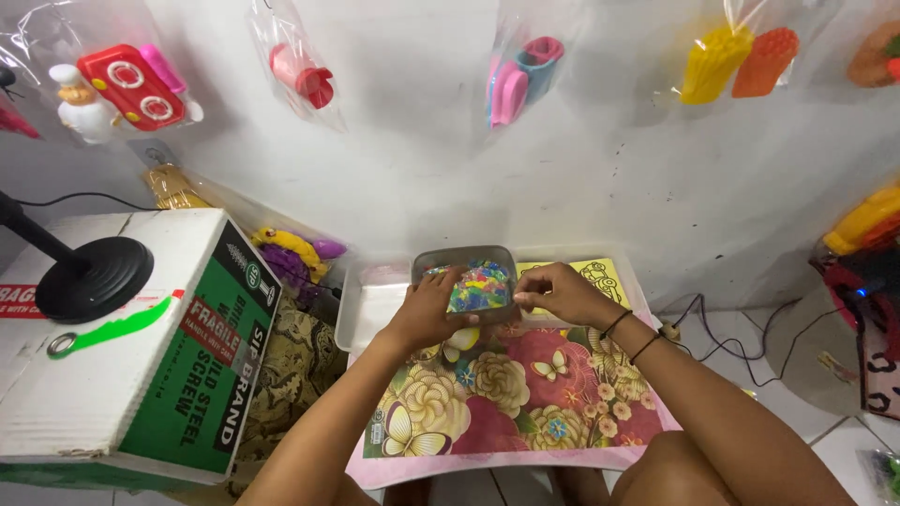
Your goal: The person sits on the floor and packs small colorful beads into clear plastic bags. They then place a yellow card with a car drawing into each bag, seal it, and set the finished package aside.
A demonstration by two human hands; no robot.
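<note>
Both my hands hold a small clear packet of many-coloured bits [479,289] above a floral board [525,394] on my lap. My left hand [429,309] grips the packet's left side and bottom. My right hand [555,290] pinches its right edge; two dark bands circle that wrist. Just behind the packet sits a grey see-through tub [466,258]. A yellow sheet with line drawings [605,275] lies to the right of the tub, inside a shallow white tray [361,314].
A cardboard box [141,365] with a black stand base [92,276] on top is at my left. Bagged plastic toys [122,84] hang on the white wall. Cables [722,337] run over the tiled floor at right, near red and yellow toys [867,244].
</note>
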